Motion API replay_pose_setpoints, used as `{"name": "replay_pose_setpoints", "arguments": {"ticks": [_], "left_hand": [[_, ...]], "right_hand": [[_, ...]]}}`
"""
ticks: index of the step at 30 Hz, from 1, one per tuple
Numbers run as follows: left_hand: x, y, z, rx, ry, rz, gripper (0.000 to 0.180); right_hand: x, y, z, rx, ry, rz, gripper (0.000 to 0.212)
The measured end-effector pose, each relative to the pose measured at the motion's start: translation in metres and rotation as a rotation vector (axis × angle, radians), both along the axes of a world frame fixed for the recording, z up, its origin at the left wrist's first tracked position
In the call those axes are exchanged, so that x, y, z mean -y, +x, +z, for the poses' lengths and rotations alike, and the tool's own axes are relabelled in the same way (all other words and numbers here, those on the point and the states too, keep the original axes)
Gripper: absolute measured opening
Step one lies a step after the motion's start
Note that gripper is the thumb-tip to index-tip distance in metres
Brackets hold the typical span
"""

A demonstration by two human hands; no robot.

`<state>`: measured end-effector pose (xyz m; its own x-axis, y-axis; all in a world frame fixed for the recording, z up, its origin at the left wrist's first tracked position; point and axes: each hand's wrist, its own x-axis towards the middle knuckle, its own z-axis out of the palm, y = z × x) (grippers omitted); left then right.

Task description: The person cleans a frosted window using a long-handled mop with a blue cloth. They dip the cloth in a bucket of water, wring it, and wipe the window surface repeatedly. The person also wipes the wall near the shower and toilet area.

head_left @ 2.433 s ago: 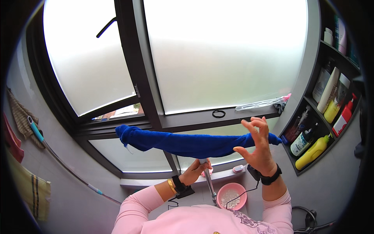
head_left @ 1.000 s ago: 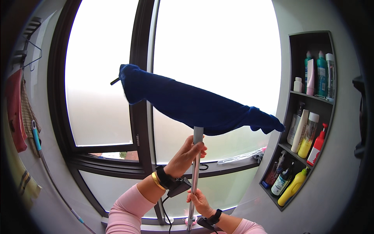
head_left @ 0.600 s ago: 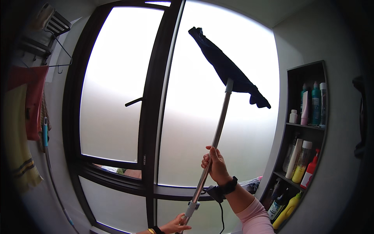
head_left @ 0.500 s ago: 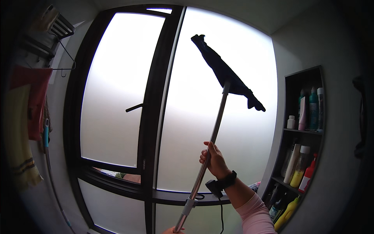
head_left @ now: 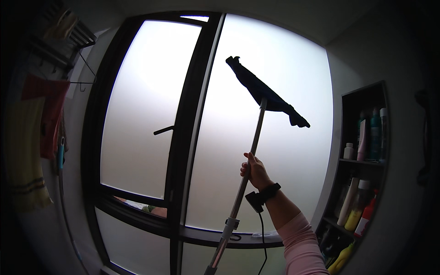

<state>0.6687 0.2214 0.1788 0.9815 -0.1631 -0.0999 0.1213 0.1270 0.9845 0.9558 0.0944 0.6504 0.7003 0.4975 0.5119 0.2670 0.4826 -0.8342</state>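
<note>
My right hand (head_left: 256, 173) is closed around the metal pole (head_left: 239, 200) of a long-handled mop, its thumb pointing up along the pole. At the top, the wide mop head (head_left: 265, 94) is wrapped in a dark cloth with bunched ends. It is tilted, left end higher, in front of the frosted right window pane (head_left: 293, 178); I cannot tell whether it touches the glass. A grey collar (head_left: 231, 224) joins the pole sections below my hand. A black strap with a small corded device (head_left: 255, 201) is on my right wrist. My left hand is out of view.
To the left is a dark-framed frosted window (head_left: 146, 110) with a handle (head_left: 163, 130). A shelf niche (head_left: 341, 166) with several bottles stands at the right. Towels (head_left: 28, 156) and a blue-gripped pole (head_left: 61, 149) hang along the left wall. A sill (head_left: 206, 235) runs below the panes.
The mop head sits lower against the pane and leans slightly more level. My right hand appears higher in the picture. My left hand, partly seen at the lower edge before, has left the view.
</note>
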Motion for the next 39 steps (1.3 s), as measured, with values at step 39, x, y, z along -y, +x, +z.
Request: {"name": "replay_pose_setpoints", "arguments": {"ticks": [39], "left_hand": [[0.108,0.136,0.278,0.707,-0.127,-0.419,0.061]], "right_hand": [[0.066,-0.054,0.129,0.781,-0.353,-0.528,0.088]]}}
